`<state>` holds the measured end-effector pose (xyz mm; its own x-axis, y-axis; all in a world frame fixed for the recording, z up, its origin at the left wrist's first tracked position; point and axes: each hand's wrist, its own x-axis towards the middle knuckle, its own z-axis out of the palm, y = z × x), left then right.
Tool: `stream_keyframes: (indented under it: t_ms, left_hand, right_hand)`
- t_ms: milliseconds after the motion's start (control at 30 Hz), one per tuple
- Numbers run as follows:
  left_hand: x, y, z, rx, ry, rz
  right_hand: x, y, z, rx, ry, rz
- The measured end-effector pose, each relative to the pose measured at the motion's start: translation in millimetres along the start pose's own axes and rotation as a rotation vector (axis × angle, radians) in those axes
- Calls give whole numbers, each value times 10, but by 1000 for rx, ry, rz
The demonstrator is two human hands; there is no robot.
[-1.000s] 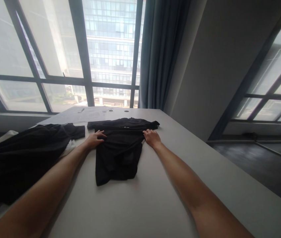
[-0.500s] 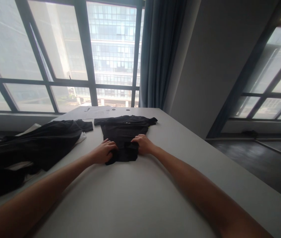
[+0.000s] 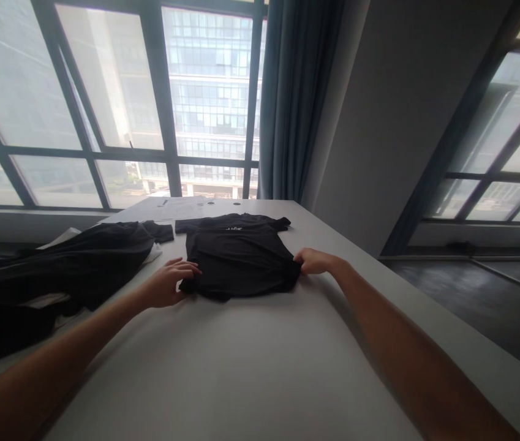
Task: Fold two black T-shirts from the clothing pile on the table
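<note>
Here both hands pinch a black T-shirt (hem corners) on a white table by windows

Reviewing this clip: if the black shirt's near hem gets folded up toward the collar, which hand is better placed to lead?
Neither clearly. The left hand grips the near left corner of the black shirt and the right hand pinches the near right corner. Both sit on the hem, so likely both together.
</note>
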<state>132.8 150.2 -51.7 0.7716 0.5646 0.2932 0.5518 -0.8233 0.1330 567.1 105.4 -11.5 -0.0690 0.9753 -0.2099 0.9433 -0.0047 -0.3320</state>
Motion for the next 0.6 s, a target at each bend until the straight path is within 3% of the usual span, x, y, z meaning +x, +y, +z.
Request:
stream_keyframes:
  t_ms: [133, 233, 400, 500, 600]
  left_hand:
    - [-105, 15, 67, -88, 24, 25]
    - [-115, 83, 108, -139, 73, 6]
    - [-93, 144, 171, -187, 141, -47]
    - [-85, 140, 204, -256, 211, -145]
    - [-78, 132, 201, -295, 312, -162]
  right_hand:
    - [-49, 89, -112, 12, -48, 94]
    - [-115, 25, -178, 162, -101, 166]
    - [-153, -110, -111, 342, -187, 293]
    - [-125, -111, -44, 379, -182, 229]
    - [-144, -70, -112, 405, -121, 112]
